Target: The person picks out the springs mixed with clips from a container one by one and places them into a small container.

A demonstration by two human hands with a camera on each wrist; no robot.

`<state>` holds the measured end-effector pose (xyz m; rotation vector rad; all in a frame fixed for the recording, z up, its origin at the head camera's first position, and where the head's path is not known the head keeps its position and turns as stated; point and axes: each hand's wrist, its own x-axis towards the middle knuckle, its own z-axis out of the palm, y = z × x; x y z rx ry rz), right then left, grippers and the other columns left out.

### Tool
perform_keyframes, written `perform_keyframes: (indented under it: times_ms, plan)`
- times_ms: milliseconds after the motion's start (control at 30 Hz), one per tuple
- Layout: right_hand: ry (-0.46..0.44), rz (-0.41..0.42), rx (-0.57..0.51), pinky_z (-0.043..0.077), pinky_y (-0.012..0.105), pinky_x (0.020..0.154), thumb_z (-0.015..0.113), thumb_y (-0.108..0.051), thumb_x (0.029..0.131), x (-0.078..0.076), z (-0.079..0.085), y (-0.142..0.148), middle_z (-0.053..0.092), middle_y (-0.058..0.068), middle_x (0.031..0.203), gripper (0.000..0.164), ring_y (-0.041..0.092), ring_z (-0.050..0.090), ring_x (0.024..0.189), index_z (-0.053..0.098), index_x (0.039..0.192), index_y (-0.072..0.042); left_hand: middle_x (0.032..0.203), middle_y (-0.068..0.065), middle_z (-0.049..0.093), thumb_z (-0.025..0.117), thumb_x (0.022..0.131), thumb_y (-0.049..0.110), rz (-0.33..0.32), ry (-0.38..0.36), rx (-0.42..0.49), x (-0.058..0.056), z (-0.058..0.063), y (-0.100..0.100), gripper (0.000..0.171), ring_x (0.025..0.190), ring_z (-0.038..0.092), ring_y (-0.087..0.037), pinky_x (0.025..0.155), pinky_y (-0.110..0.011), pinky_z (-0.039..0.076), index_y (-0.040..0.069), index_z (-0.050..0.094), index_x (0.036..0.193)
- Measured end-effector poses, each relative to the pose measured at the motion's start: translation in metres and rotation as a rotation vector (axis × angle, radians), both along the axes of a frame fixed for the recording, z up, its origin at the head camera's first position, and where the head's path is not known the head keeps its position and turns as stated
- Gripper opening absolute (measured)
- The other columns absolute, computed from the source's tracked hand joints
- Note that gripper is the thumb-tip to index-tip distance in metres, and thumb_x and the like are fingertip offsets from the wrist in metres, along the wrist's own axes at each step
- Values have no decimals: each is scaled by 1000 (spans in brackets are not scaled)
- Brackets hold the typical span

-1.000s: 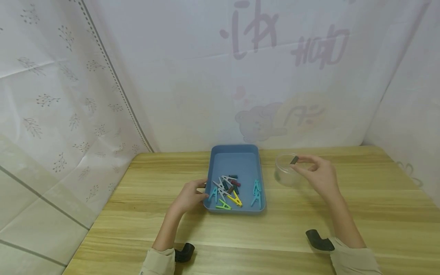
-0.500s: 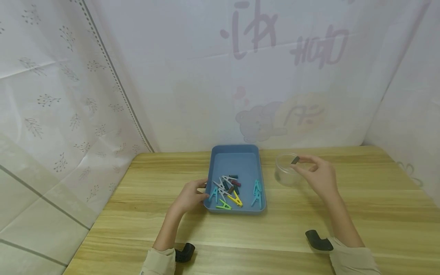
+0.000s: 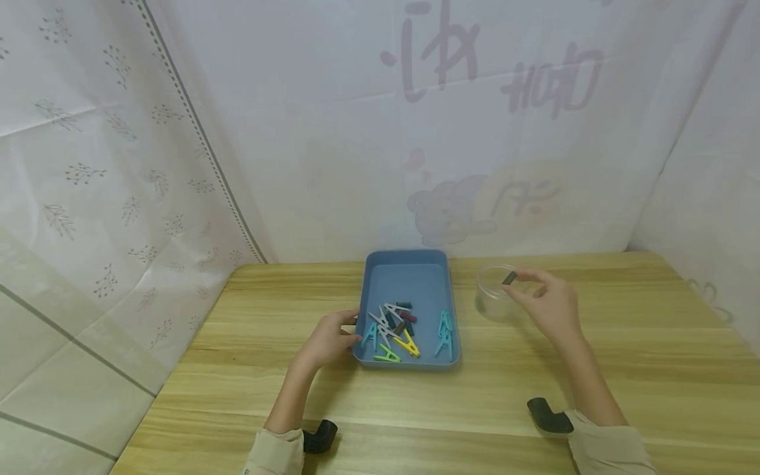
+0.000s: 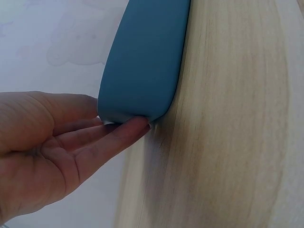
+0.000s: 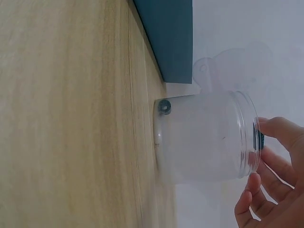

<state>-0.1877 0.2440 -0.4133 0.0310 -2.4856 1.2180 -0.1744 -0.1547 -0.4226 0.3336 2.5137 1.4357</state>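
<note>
In the head view, my right hand (image 3: 549, 303) pinches a small dark green coil spring (image 3: 509, 278) between thumb and fingers at the rim of a clear round jar (image 3: 495, 309). The right wrist view shows this spring (image 5: 259, 137) at the jar's mouth, with another dark spring (image 5: 164, 107) lying at the jar's bottom. My left hand (image 3: 326, 340) touches the outer left wall of a blue tray (image 3: 404, 280). Its fairly straight fingers (image 4: 126, 130) lie against the tray's side (image 4: 142, 61). Inside the tray, clothespins (image 3: 408, 344) in several colours mix with red springs (image 3: 407, 316) and dark ones.
Two light blue clothespins (image 3: 444, 333) lie apart along the tray's right wall. The wooden table (image 3: 404, 409) ends at a white printed curtain (image 3: 332, 165) behind. Black curved pieces (image 3: 549, 417) stick out by both sleeves.
</note>
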Motion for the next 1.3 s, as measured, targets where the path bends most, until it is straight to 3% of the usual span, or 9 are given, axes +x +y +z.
perform_keyframes:
  times_ms: [400,600,833,1300]
  plan:
    - [-49,41,24,34,23,39,77,-24,98,0,1,1,72,28,123,44,6,43,47,69,129,5,140,-40,56,63,97,-10,3,6,0,1,-1,1,59,111,72,-48,76,-41,66,-15,43,152]
    - [-74,45,44,33,24,40,76,-30,98,-1,2,2,74,25,109,48,7,43,48,69,130,5,141,-41,56,64,97,-9,8,12,-6,2,0,1,59,109,73,-48,75,-41,66,-14,43,152]
    - [-88,74,63,39,26,42,74,-28,100,-2,4,3,70,29,127,49,9,52,55,66,133,7,142,-41,55,64,97,-10,9,11,-9,2,1,1,59,109,73,-48,75,-41,66,-15,43,152]
    - [-102,81,78,45,27,45,73,-30,101,-3,3,1,68,29,129,49,12,57,62,67,132,6,141,-41,55,64,97,-10,15,12,-16,3,3,1,58,109,72,-49,75,-41,66,-16,44,151]
